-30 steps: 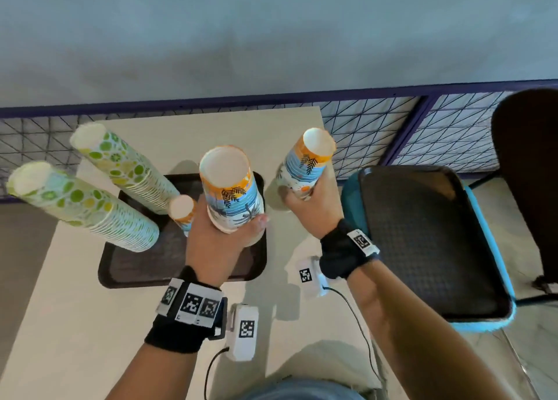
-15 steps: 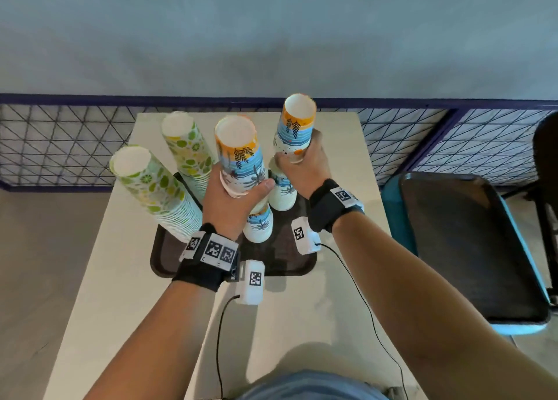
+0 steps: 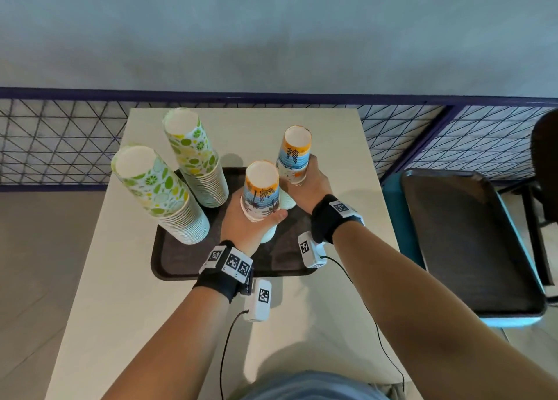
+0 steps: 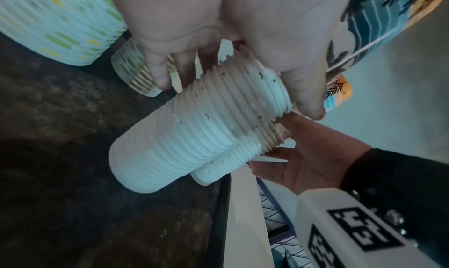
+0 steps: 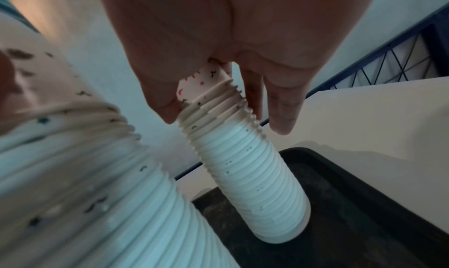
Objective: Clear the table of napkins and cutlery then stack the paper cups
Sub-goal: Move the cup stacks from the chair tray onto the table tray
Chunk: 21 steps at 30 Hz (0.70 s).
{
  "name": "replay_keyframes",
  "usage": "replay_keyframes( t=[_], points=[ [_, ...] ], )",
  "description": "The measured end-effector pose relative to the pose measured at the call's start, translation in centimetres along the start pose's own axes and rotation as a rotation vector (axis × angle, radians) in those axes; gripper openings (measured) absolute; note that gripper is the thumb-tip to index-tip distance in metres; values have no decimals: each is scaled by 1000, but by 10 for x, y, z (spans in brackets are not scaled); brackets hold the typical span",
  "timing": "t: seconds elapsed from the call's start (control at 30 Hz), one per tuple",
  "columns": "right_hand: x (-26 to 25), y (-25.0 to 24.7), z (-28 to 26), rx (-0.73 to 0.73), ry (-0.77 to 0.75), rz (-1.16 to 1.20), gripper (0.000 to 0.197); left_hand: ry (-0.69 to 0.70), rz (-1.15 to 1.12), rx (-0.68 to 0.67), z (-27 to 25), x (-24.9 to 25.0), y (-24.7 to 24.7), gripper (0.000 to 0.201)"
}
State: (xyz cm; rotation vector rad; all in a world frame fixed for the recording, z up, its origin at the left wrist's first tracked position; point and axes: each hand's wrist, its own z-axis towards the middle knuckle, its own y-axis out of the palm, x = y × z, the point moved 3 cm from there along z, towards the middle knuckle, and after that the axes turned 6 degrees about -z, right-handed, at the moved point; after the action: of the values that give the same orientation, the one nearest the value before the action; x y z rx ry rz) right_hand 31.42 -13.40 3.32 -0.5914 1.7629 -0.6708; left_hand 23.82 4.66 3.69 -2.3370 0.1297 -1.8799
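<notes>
Two tall stacks of upside-down paper cups with a beach print stand on a dark tray [image 3: 181, 257]. My left hand [image 3: 247, 221] grips the nearer beach stack [image 3: 261, 191] around its upper part. My right hand [image 3: 311, 185] grips the farther beach stack [image 3: 294, 155] the same way. In the left wrist view the ribbed rims of the near stack [image 4: 194, 137] reach down to the tray. The right wrist view shows the far stack [image 5: 250, 176] with its base on the tray [image 5: 364, 214] near its edge. Two stacks of green-spotted cups [image 3: 157, 191] [image 3: 196, 155] stand on the tray's left.
The tray lies on a pale table [image 3: 126, 309]. A mesh railing [image 3: 60, 140] runs behind the table. To the right, a second dark tray [image 3: 471, 242] rests on a blue chair [image 3: 392, 218]. A dark chair [image 3: 546, 164] is at the far right.
Both hands brought their beach-print stacks in over the tray and lowered them onto it. The head view pulled back and shifted, so the whole table shows.
</notes>
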Motion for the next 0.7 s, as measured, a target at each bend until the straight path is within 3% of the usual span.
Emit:
replay_keyframes(
  t=[0.2, 0.33, 0.5, 0.7],
  points=[
    [-12, -21, -4, 49, -84, 28, 97, 74, 17, 10, 1, 13, -11, 97],
    [-13, -36, -6, 80, -154, 22, 98, 153, 57, -6, -2, 25, -13, 96],
    [-16, -35, -4, 39, -167, 49, 94, 182, 224, -33, -2, 28, -10, 97],
    [-17, -21, -2, 0, -133, 21, 73, 159, 219, -49, -2, 24, -12, 81]
  ],
)
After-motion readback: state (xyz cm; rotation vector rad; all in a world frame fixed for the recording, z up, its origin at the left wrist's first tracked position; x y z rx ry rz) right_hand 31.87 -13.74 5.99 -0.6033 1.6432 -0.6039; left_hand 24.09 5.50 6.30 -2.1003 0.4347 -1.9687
